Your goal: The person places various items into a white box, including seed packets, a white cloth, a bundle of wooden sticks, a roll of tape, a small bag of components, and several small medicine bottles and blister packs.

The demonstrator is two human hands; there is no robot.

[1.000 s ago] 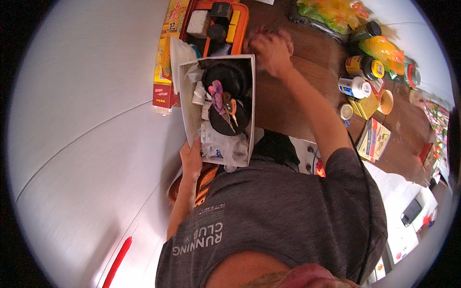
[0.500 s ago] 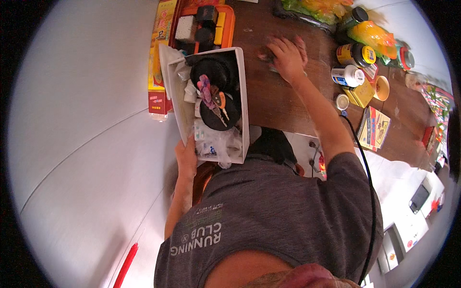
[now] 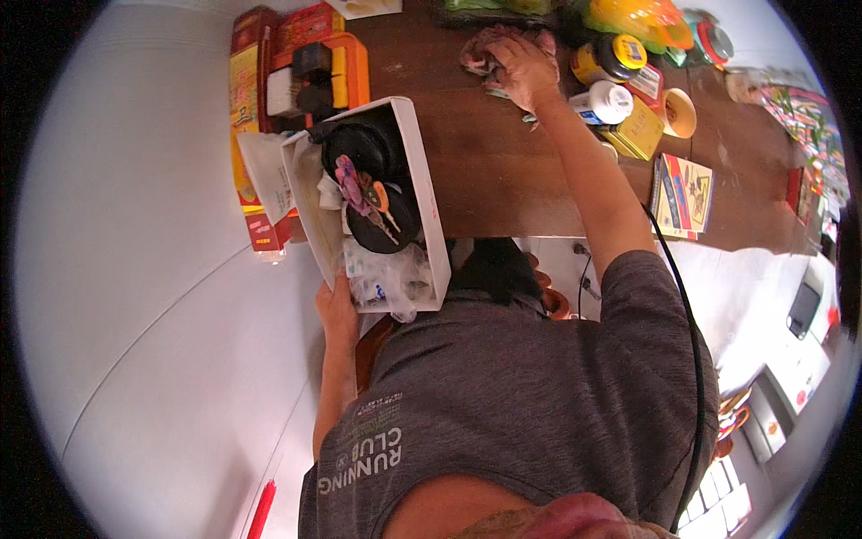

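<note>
A crumpled pinkish-grey cloth (image 3: 485, 56) lies on the dark wooden table (image 3: 498, 184), pressed under my right hand (image 3: 528, 76), whose fingers are bunched around it. At the table's near left edge, my left hand (image 3: 338, 307) grips the near corner of an open white box (image 3: 431, 193). Inside the box are a black round item (image 3: 355, 148), keys (image 3: 384, 199) with a pink-purple fob (image 3: 348, 180), and clear plastic packaging (image 3: 404, 283). My left fingertips are partly hidden by the box wall.
Right of the cloth stand a black jar (image 3: 612, 58), a white bottle (image 3: 606, 103), a gold tin (image 3: 637, 130), a cup (image 3: 680, 114) and a booklet (image 3: 682, 196). An orange tray (image 3: 359, 76) sits behind the box. A black cable (image 3: 687, 314) runs down past my right arm.
My right hand has slid the cloth rightward across the table, closer to the jar and bottle. The whole view has shifted. My left hand still holds the box.
</note>
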